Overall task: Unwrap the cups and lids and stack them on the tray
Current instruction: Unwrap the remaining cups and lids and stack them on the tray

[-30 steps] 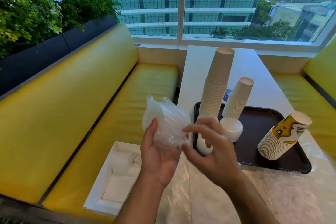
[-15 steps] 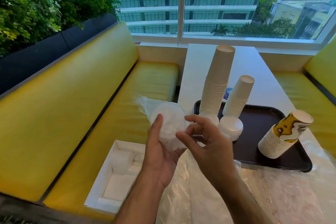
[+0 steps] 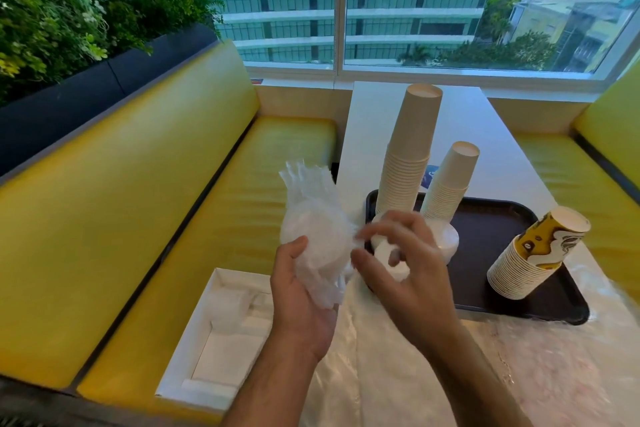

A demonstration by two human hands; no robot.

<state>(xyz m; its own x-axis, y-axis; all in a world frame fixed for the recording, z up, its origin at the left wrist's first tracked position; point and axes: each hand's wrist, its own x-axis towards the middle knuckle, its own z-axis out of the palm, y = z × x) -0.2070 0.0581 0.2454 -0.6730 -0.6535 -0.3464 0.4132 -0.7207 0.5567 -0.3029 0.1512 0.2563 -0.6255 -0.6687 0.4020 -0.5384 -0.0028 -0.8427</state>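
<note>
1. A white box [image 3: 221, 340] is seen on the yellow bench [image 3: 138, 218], shallow and square-cornered, probably kept close as the source of packs.
2. A wrapped pack of lids [image 3: 313, 236] is cradled in the left hand [image 3: 298, 302], fingers curled under it, above the table edge; the film is thin, clear and crinkled.
3. The film is pinched at its side by the right hand [image 3: 398, 270], thumb and forefinger nearly closed, seemingly to tear it open.
4. On the dark tray [image 3: 491, 236], tapered paper cups are stacked upside down: a tall stack [image 3: 408, 156], a short stack [image 3: 448, 184], and a leaning patterned stack [image 3: 533, 253].
5. Round white lids [image 3: 445, 239] are set beside them.
</note>
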